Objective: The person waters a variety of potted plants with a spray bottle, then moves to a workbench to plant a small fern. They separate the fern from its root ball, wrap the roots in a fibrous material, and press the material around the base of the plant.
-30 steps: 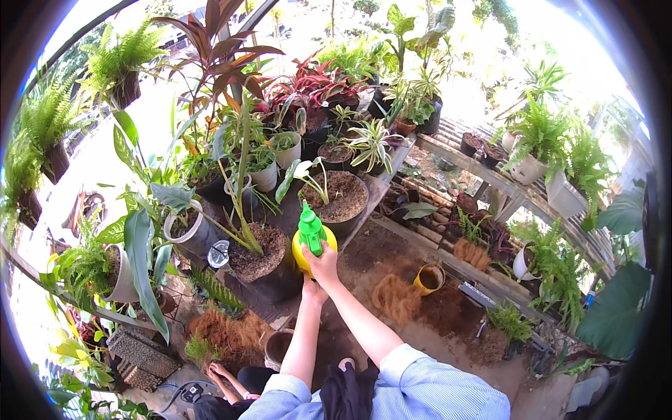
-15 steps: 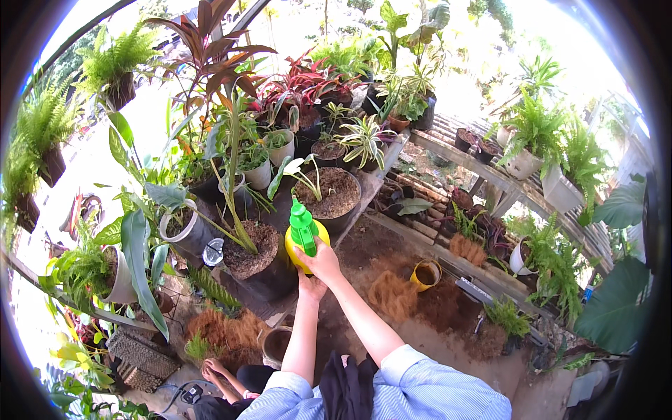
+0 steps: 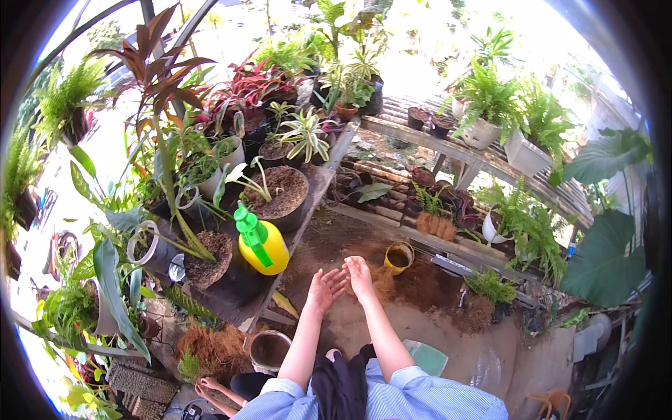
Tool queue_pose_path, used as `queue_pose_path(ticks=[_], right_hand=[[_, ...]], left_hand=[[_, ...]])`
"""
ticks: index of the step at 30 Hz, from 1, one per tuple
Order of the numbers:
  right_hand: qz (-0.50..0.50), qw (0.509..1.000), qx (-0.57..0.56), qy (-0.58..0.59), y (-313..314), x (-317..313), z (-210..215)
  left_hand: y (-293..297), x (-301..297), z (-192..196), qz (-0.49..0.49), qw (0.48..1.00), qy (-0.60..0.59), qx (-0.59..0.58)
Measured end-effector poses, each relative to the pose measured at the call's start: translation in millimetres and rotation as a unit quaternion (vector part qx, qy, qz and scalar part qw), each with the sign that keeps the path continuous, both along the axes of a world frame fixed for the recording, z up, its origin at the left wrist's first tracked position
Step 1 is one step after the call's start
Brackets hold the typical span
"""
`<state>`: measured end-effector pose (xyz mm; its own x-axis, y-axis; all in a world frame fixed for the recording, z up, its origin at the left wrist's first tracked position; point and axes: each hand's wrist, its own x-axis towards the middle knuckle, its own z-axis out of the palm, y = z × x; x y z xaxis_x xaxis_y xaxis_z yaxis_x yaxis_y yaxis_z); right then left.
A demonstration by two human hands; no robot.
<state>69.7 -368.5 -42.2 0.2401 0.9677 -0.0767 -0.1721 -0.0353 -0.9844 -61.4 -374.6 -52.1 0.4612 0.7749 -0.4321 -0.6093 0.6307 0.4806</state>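
Both hands are free here. The left hand (image 3: 326, 290) is open, palm up with fingers spread, and the right hand (image 3: 358, 277) is open too, fingers curved a bit and angled in toward it. Fingertips are super close to each other (can't tell if they're actually touching, tbh), and nothing's held in either one.

The yellow spray bottle (image 3: 264, 249) with the green top is at about 10 o'clock from the hands, well apart from them, standing on the table (image 3: 246, 318) near its edge. At the bottle's 1 o'clock there's a round pot (image 3: 288, 223) with a small pale-leaved plant in it, and at its 8 o'clock a big dark pot (image 3: 241, 283) with a thick-stemmed plant.

Down on the floor, a yellow pot (image 3: 399, 268) is at 2 o'clock from the hands, with loose brown fibre (image 3: 383, 285) just beside it. Further out at 3 o'clock is a little fern (image 3: 492, 285). Around 8 o'clock, another person's hands (image 3: 207, 386) are down low by a heap of reddish-brown fibre (image 3: 218, 344).
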Motion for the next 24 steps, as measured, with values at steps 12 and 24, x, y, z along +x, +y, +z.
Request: queue_pose_path(ticks=[12,24], right_hand=[[-0.364,0.928,-0.046,0.067,-136,297,20],[-0.525,0.845,-0.034,0.091,-271,468,40]], left_hand=[[-15,213,3,-0.257,0.928,0.205,0.176],[-26,398,0,-0.263,0.934,0.184,0.158]])
